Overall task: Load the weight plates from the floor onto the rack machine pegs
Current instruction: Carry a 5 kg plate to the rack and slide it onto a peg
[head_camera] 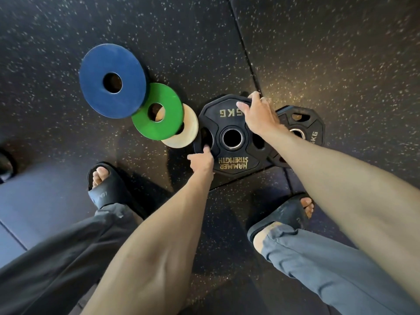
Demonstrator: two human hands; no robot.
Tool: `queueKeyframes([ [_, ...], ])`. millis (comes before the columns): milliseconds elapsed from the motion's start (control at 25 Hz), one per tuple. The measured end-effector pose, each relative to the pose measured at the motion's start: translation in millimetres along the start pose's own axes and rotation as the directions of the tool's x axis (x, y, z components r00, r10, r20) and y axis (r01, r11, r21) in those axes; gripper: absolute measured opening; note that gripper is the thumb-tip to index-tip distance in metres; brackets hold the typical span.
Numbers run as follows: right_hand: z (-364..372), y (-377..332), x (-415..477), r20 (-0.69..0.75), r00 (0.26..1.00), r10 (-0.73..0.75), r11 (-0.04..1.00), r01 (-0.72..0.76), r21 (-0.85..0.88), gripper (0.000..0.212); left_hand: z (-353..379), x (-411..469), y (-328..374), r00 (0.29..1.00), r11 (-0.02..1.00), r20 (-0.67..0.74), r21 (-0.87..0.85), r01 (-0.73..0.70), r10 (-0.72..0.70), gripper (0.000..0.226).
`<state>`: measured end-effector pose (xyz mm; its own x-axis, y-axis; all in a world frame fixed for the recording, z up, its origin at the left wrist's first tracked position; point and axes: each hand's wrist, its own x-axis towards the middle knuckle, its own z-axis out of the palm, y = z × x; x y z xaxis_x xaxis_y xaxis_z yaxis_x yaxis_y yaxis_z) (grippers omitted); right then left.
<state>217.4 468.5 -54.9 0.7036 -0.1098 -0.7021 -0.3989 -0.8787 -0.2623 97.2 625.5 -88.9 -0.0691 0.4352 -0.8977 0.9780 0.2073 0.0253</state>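
**Two hands on one black plate**

Five weight plates lie on the speckled rubber floor [318, 53]. Largest is the blue plate [112, 80], its edge over the green plate [157, 111], which overlaps a small cream plate [189, 133]. Just beside it, the black Hammer Strength plate [231, 137] overlaps a second black plate [300, 130]. The left hand [201, 161] hooks fingers into a grip hole at its near-left edge; the right hand [259, 114] clamps its far rim. Black slides [106, 187] stand on either side.
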Motion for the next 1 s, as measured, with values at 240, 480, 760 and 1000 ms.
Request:
queueKeyframes([
  [240, -22.0, -12.2, -41.0, -0.132, 0.991, -0.012, 1.000, 0.009, -0.022, 0.047, -23.6, -17.1, 10.6, 0.998, 0.994, 0.042, 0.096, -0.059, 0.055, 0.047],
  [480, -147.0, -65.9, -157.8, -0.339, 0.941, 0.011, 0.990, 0.037, 0.134, 0.045, -105.3, -153.9, 71.3, 0.940, 0.916, 0.046, 0.215, -0.339, 0.337, 0.051],
  [760, -380.0, -191.9, -359.3, -0.618, 0.785, -0.036, 0.914, 0.276, 0.298, 0.046, -280.7, -469.1, 172.3, 0.765, 0.765, -0.047, 0.092, -0.637, 0.642, 0.053],
  [1000, -597.1, -324.6, -544.8, -0.765, 0.627, -0.144, 0.727, 0.592, 0.348, 0.049, -467.8, -741.0, 254.2, 0.553, 0.552, -0.070, -0.032, -0.833, 0.830, 0.035],
])
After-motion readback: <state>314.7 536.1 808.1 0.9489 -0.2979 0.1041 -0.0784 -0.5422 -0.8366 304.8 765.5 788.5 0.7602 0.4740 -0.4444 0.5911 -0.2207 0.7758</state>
